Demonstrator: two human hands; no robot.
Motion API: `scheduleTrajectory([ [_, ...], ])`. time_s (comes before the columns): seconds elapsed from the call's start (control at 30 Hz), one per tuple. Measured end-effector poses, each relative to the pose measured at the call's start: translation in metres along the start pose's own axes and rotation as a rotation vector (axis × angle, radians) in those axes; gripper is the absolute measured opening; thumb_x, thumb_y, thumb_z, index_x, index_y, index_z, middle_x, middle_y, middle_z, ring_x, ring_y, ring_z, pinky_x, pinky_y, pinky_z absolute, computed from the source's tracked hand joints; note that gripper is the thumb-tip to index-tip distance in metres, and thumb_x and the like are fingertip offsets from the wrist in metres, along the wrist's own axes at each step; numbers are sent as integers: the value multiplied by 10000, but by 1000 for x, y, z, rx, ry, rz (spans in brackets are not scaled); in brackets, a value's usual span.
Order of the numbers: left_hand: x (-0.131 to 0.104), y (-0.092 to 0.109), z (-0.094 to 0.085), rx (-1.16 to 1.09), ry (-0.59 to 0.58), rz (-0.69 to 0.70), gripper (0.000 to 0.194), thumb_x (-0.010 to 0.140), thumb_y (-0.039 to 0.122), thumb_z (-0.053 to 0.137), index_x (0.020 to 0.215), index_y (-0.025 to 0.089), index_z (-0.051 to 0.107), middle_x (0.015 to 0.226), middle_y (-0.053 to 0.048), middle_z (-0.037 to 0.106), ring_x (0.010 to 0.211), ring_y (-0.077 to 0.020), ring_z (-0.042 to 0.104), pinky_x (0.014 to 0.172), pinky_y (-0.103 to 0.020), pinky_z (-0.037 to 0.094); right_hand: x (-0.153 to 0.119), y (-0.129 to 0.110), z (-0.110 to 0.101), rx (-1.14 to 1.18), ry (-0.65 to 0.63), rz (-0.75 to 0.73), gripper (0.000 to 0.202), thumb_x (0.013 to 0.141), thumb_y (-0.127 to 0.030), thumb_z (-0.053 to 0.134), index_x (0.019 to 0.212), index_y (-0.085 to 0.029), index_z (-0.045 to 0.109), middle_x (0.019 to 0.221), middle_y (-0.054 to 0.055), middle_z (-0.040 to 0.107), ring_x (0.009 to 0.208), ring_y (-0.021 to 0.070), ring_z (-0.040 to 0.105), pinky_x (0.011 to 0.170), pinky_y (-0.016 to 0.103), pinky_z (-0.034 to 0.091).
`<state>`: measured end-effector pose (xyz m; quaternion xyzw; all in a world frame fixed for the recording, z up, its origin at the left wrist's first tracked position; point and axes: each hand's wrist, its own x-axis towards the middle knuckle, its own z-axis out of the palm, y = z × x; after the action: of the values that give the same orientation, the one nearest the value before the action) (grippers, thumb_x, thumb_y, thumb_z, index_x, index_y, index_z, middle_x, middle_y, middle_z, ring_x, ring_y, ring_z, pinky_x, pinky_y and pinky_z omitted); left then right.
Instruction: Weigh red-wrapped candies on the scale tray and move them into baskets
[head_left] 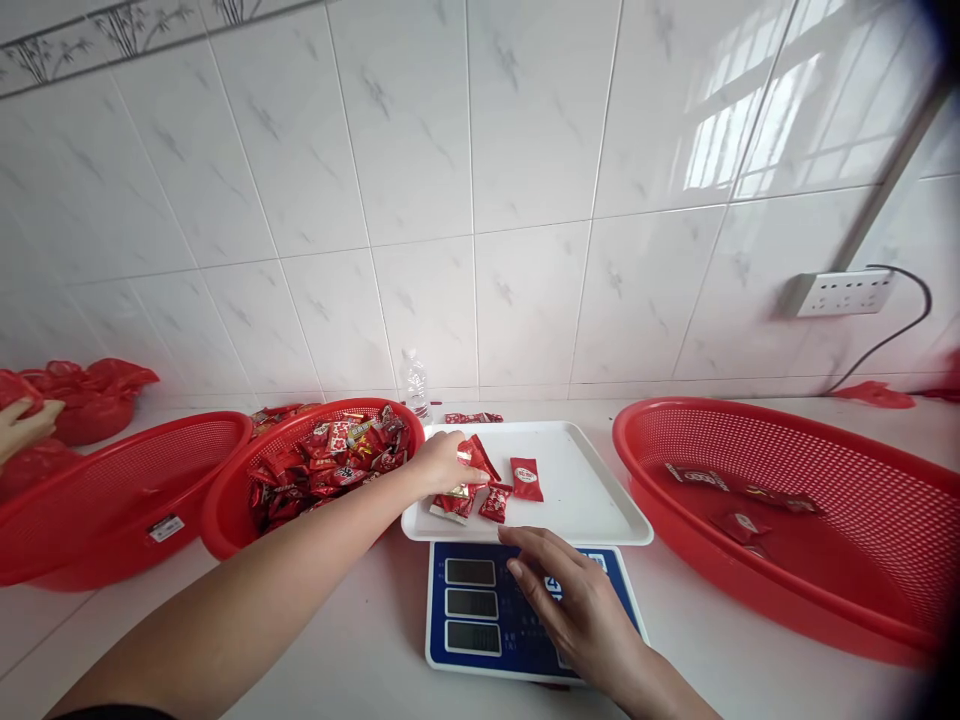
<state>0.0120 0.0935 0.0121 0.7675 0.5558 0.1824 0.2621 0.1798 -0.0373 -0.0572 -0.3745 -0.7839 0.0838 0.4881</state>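
Note:
My left hand (444, 466) is closed around red wrapped packets (477, 457) over the left part of a white scale tray (589, 490). Below and beside its fingers lie a small red packet (495, 502) and others; a flat red packet (526, 479) rests a little to the right. My right hand (562, 590) hovers over the blue keypad panel (472, 662) of the scale, fingers apart, holding nothing. Just left of the tray, a red basket (217, 500) holds many wrapped packets (330, 460).
On the right, a large red basket (750, 590) contains several packets. Another red basket (97, 540) stands far left, near another person's hand (26, 428) and red bags (97, 400). A clear bottle (415, 385) and a packet strip (472, 418) are behind the tray.

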Motion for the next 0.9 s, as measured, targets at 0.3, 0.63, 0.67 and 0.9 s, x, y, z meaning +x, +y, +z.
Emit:
scheduleTrajectory([
  [0.3,1,27,15,-490,-151,-30,416,653,254,755,1018,170,574,1013,-88,699,935,-237,660,785,-339,516,1,-2,-1,15,-4,-2,279,956,-235,432,1174,-221,606,1014,97,704,874,168,695,729,246,569],
  [0.63,2,49,58,296,-159,226,645,732,482,570,1324,247,472,1296,-140,517,1235,-368,429,975,-476,382,1,-1,-1,17,-3,-8,271,933,-200,466,1162,-209,610,1049,97,704,979,186,676,811,280,562],
  [0.67,2,48,61,308,-161,226,659,735,532,553,1320,239,480,1269,-147,531,1224,-373,434,971,-487,380,1,-1,-1,22,-8,-8,275,933,-200,463,1169,-206,606,1060,99,702,985,187,674,817,283,561],
  [0.9,0,37,72,325,22,346,530,764,551,549,1166,205,562,1090,-123,604,1059,-319,546,882,-420,440,1,-2,-1,35,-19,5,287,936,-208,454,1181,-202,604,1006,96,710,895,182,690,759,275,570],
])
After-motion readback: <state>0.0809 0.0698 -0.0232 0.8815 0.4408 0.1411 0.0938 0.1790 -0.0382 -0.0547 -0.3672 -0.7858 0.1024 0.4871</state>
